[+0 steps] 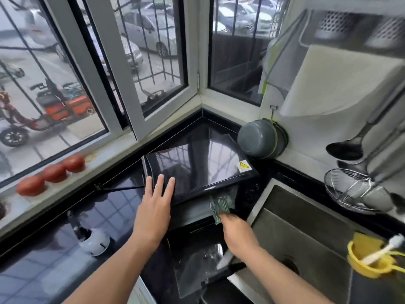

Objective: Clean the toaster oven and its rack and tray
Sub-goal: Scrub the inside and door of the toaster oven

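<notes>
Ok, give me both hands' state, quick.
Left hand: open, flat on the toaster oven.
Right hand: holding the green cloth.

Glossy black toaster oven (197, 170) sitting in corner of dark countertop (54, 249); steel sink (306, 233) lying to right; three red tomatoes (50, 172) resting on windowsill at left, white gadget (94, 242) standing before them

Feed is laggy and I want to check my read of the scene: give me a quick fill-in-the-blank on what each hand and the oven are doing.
1. The left hand rests flat on the ___ of the toaster oven.
2. The right hand holds a green ___ at the oven's front.
3. The oven door hangs ___.
4. Three ___ lie on the windowsill.

Missing words: top; cloth; open; tomatoes
</notes>
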{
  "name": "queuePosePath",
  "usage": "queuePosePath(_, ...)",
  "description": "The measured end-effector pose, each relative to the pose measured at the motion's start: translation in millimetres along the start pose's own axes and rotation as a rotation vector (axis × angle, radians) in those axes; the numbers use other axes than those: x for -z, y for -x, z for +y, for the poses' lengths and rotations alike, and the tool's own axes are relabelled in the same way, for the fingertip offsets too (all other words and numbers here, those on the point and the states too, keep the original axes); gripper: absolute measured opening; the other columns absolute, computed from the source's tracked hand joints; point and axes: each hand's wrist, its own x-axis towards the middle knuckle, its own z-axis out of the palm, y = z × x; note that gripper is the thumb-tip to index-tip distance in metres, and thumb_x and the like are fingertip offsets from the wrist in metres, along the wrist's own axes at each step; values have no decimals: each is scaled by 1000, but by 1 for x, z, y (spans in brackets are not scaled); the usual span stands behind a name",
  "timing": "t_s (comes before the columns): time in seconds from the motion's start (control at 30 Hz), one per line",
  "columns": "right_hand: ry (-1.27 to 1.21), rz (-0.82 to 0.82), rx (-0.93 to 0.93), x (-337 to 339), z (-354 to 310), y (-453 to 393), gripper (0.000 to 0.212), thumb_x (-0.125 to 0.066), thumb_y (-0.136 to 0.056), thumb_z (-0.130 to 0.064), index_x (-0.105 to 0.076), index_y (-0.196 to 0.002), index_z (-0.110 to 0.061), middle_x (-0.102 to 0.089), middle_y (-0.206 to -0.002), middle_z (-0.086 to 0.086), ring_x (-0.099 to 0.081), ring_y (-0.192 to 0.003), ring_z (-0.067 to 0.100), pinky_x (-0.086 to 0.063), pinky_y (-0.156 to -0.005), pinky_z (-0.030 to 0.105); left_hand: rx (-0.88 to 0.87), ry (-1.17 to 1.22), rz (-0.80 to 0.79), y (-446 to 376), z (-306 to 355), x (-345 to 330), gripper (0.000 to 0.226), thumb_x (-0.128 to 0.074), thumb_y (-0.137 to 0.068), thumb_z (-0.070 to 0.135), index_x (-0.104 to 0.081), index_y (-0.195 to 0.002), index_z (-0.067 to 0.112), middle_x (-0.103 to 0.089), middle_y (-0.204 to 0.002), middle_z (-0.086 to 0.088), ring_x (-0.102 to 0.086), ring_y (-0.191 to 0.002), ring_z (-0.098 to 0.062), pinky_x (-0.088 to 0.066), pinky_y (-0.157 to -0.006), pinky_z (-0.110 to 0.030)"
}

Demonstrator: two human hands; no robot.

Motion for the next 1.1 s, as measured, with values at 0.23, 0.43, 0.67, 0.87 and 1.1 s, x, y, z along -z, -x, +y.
queuePosePath(0.23,-152,120,-49,28,3,-6,26,-39,-97,-9,-57,-113,-19,-54,-93,-8,-53,-97,15,-34,-75,25,2,7,-63,-27,-3,29,97,-62,-85,-7,-15,-165,22,-19,-170,-9,-15,-155,-43,-57,-96,-46)
queuePosePath(0.43,-158,96,72,58,-5,-22,19,-38,-99,-13,-53,-107,-23,-55,-93,-10,-51,-93,13,-31,-71,25,16,0,-189,-52,1,68,88,-57,-91,-1,-14,-165,21,-19,-170,-8,-20,-154,-38,-22,-123,-39)
queuePosePath(0.67,-219,82,139,109,-28,-40,15,-34,-101,-15,-46,-91,-17,-46,-72,-7,-48,-68,18,-33,-59,36,21,145,-357,-78,-15,103,77,-46,-93,-4,-34,-160,33,-49,-156,-7,-52,-135,-30,-44,-107,-34)
queuePosePath(0.87,-147,-47,109,117,-42,-51,16,-33,-101,-14,-49,-104,-16,-55,-82,0,-57,-75,28,-47,-64,43,19,223,-481,-90,-32,109,78,-44,-90,-4,-48,-149,47,-68,-127,-1,-64,-108,-23,-52,-98,-38)
queuePosePath(1.1,-91,-38,18,122,-54,-81,19,-32,-101,-14,-51,-99,-12,-58,-83,6,-56,-76,29,-38,-61,37,9,189,-241,-88,-40,97,55,-57,-85,9,-64,-132,36,-70,-120,3,-65,-110,-24,-54,-96,-40)
